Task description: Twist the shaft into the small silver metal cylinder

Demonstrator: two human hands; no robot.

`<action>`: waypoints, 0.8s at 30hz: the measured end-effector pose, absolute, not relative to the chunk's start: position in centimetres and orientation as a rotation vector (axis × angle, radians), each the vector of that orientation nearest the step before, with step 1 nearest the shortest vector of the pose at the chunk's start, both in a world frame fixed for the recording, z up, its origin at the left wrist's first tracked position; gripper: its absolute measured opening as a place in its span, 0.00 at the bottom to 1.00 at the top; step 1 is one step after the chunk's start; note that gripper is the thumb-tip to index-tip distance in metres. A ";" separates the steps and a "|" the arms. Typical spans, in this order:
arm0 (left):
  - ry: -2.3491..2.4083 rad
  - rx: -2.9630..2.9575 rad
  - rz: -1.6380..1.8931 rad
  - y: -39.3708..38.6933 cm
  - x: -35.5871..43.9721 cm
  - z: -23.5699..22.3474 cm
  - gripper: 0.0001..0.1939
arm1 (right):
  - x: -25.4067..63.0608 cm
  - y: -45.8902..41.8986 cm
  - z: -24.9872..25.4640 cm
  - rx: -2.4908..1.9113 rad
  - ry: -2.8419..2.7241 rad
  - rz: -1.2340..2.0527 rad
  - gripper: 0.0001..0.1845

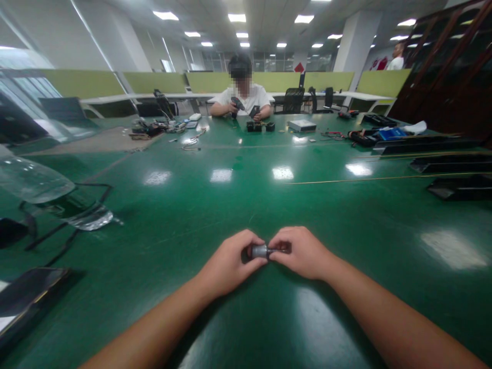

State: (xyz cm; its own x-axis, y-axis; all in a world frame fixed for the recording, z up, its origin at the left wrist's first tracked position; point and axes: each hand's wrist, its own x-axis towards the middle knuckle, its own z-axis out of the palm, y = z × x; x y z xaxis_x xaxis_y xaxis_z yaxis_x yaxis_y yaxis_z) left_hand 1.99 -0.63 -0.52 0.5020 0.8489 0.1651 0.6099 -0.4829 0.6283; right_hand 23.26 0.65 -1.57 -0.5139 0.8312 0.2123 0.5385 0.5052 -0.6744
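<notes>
A small silver-grey metal cylinder (260,251) with a thin dark shaft (277,250) lies between my two hands, just above or on the green tabletop (246,205). Thumb and fingers of my left hand (237,260) close round the cylinder's left part. My right hand (303,252) pinches the shaft on the right, its thumb and forefinger near the cylinder's end. The fingers hide part of both, and the cylinder's exact kind does not show.
To my left, a clear plastic bottle (49,187) lies on its side, near a dark flat device (31,292). Black channel-shaped bars (461,163) lie at right. Across the table a person (246,97) holds dark devices beside small black parts (260,126) and a white box (302,125).
</notes>
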 end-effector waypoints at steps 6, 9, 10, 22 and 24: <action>1.203 2.243 0.619 -0.6 1.9 -0.4 0.10 | 23.5 0.6 -1.3 -1.110 -2.245 0.742 0.06; 1.208 2.247 0.616 -0.6 1.8 -0.5 0.10 | 23.6 0.6 -1.2 -1.111 -2.254 0.736 0.06; 1.206 2.249 0.619 -0.6 1.7 -0.5 0.10 | 23.6 0.6 -1.2 -1.113 -2.258 0.737 0.06; 1.217 2.237 0.608 -0.6 1.7 -0.4 0.10 | 24.1 0.7 -0.7 -1.127 -2.278 0.770 0.06; 1.215 2.235 0.604 -0.6 1.7 -0.4 0.10 | 24.2 0.7 -0.7 -1.134 -2.275 0.779 0.06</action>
State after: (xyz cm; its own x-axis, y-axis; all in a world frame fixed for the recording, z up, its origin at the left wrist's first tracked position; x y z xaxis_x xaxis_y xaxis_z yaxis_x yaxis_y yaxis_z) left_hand 1.69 -0.61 -0.36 0.4982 0.8566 0.1344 0.6241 -0.4619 0.6302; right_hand 24.17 0.71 -0.72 -0.5426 0.8243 0.1618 0.5523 0.4953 -0.6706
